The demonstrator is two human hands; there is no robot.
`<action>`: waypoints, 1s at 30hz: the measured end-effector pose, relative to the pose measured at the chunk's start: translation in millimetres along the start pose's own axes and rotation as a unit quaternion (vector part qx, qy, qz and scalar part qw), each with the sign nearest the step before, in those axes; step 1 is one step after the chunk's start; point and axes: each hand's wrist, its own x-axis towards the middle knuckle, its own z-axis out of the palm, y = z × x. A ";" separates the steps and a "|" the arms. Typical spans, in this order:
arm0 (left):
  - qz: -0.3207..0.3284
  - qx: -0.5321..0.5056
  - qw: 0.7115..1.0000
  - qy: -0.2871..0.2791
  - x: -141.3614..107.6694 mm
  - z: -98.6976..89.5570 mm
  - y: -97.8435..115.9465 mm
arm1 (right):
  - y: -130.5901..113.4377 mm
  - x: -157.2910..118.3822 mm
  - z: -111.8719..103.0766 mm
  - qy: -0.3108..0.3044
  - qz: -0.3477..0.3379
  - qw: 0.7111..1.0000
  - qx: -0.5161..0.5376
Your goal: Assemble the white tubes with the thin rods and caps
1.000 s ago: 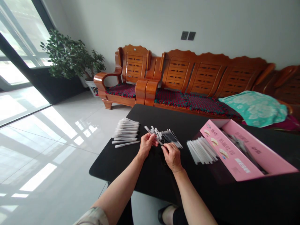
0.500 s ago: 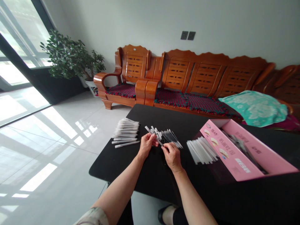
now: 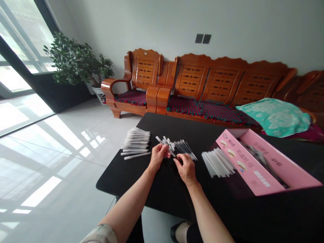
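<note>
My left hand (image 3: 159,157) is closed around a slim white pen (image 3: 158,139), which slants down to the right over the black table. At the pen's lower end, the fingertips of my right hand (image 3: 186,167) are pinched together on it; any small part between them is hidden. Just beyond the hands lie small white pen caps (image 3: 167,141) and a row of dark pen refills (image 3: 186,149). A stack of capped white pens (image 3: 137,141) sits left of my left hand. Right of my right hand is a pile of white pen barrels (image 3: 218,162).
A pink open box (image 3: 249,170) with dark and grey contents stands on the right of the black table (image 3: 162,192). Behind the table runs a wooden sofa (image 3: 192,79) with a turquoise cloth (image 3: 275,116). A potted plant (image 3: 76,64) stands at the left.
The pen has shifted very slightly up and left in my left hand. My right fingers remain at its lower end with a small change of grip. The piles look the same.
</note>
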 end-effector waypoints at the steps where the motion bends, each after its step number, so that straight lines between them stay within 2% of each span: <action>1: 0.000 -0.001 1.000 0.002 0.1 -0.1 0.1 | -0.2 0.1 -0.2 -0.004 -0.002 1.000 -0.003; 5: -0.001 -0.001 1.000 0.002 0.2 -0.1 0.1 | -0.1 0.4 0.1 -0.017 -0.019 1.000 -0.017; 10: 0.000 0.001 1.000 0.000 -0.5 0.0 1.0 | -0.2 0.1 -0.2 -0.007 0.003 1.000 -0.011; 15: 0.001 -0.001 1.000 0.003 -0.7 0.5 1.5 | -0.7 0.5 -0.3 -0.017 -0.021 1.000 -0.013; 20: -0.002 0.004 1.000 0.002 -0.8 0.5 1.6 | 0.2 -0.1 0.3 -0.004 0.009 1.000 -0.003; 25: 0.002 0.001 1.000 0.003 -0.7 0.6 1.4 | 0.6 -0.3 0.8 -0.022 -0.014 1.000 -0.012; 30: 0.003 0.006 1.000 -0.002 -0.4 0.3 0.5 | 0.5 0.1 0.2 -0.009 0.006 1.000 -0.007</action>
